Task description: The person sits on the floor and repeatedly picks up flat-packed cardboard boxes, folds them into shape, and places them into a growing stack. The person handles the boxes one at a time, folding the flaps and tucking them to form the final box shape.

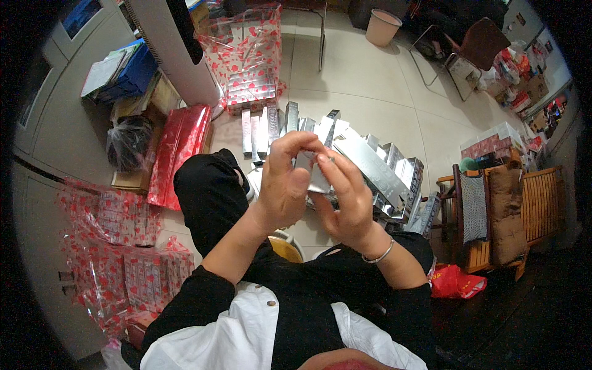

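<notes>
Pale floor tiles (364, 80) carry the whole job, with the person seated low over them and black-clad knees spread. At the centre, a small silver box (319, 180) sits raised between both hands in front of the chest. The left hand (285, 185) curls round its near side, fingers clenched on it, while the right hand (348, 200), with a bangle at the wrist, pinches its upper end with thumb and forefinger; whether a flap is being tucked or opened is too small to tell.

Just beyond the hands, a loose heap of similar silver boxes (376, 166) lies fanned across the floor, some flat, some propped on edge. Further out, a clear bag printed with red hearts (246, 55) stands open and partly stacked with boxes.

At the left, more heart-printed bags (117, 246) lie filled against the cabinet, beside a shiny red wrapped bundle (179, 151). Judging from this, several bags look done, one is part full, and the floor heap is left to handle. A wooden chair (512, 216) stands to the right.
</notes>
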